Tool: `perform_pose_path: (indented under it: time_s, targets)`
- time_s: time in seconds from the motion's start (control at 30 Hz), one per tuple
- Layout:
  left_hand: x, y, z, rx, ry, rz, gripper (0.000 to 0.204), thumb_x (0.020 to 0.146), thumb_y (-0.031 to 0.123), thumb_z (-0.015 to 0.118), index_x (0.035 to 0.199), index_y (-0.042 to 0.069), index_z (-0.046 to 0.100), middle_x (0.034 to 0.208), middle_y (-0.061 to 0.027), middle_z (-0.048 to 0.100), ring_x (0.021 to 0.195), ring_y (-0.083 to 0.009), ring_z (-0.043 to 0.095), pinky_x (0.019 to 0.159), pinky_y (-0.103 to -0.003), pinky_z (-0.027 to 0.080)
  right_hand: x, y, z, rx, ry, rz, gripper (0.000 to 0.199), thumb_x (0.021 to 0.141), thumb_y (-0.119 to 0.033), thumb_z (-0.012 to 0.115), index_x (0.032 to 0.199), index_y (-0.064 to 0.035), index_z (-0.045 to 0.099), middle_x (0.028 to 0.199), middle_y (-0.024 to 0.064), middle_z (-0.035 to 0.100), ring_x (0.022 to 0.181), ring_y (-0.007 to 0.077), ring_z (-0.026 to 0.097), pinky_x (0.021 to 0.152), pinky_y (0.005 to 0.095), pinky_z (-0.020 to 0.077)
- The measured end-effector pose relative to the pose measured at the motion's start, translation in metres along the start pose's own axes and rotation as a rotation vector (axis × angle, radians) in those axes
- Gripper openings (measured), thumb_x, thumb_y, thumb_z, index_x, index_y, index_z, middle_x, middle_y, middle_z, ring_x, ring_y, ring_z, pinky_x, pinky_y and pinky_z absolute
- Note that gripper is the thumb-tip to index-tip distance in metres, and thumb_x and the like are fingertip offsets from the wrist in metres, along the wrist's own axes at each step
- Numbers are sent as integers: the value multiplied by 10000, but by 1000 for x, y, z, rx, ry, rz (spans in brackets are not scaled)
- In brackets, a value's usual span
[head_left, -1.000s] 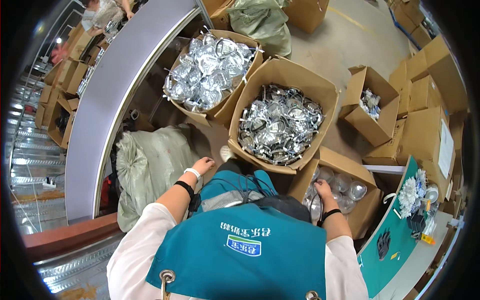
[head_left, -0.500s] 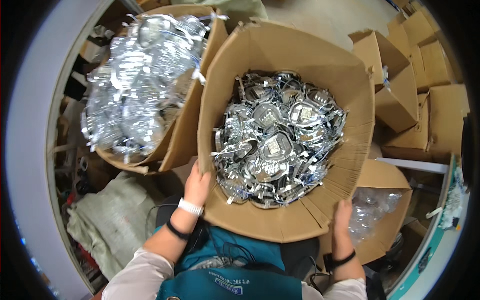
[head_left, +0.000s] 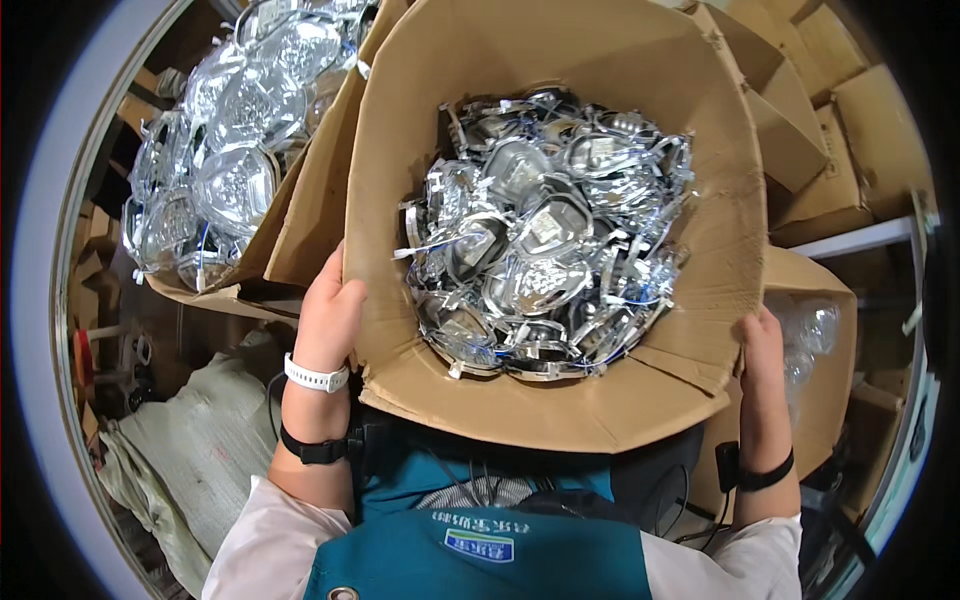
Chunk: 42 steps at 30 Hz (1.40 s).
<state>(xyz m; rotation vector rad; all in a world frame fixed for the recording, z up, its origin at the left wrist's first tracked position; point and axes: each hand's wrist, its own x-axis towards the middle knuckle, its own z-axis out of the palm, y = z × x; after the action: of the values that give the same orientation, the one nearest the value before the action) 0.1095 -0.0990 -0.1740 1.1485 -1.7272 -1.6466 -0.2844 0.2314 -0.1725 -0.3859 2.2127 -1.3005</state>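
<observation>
Bright light glares off the silvery parts (head_left: 548, 228), and fisheye distortion curves the black-cornered edges.

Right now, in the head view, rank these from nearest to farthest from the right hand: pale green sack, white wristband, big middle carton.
1. Big middle carton: against the right hand.
2. White wristband: left of the carton.
3. Pale green sack: lower left.

The head-worn fisheye looks down, close above the cardboard box (head_left: 560, 420).
</observation>
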Motion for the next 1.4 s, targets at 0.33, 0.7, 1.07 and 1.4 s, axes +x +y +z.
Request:
perform_pose_path:
  time_s: [0.33,0.7,1.07,1.4]
  targets:
    - [-17,14,14,318,251,136,500,801,47,442,1292,-4,529,1166,-203,625,1060,-311,602,958,-335,431,10,0,-16,-162,4,-87,369,812,-144,500,1074,79,632,914,132,667,822,215,615,755,337,477]
    - [-123,-331,260,700,-1401,-260,451,872,389,566,1193,80,640,1214,-203,618,1084,-350,611,909,-451,482,29,1,-2,-221,98,-102,397,822,-208,513,1052,92,632,882,145,669,804,229,620,762,348,476]
    - [-67,-346,269,699,-1419,406,594,873,453,563,1333,78,539,1363,-182,526,1231,-334,521,1016,-459,405,-6,0,-5,-45,102,-34,331,874,-98,458,1137,48,594,986,49,648,844,130,569,777,282,456]
    - [-48,-340,258,698,-1460,352,581,875,439,560,1329,77,543,1355,-181,533,1231,-330,519,1020,-463,395,-9,1,-1,-95,163,48,335,868,-71,463,1159,56,571,1032,82,641,905,151,576,826,279,450]
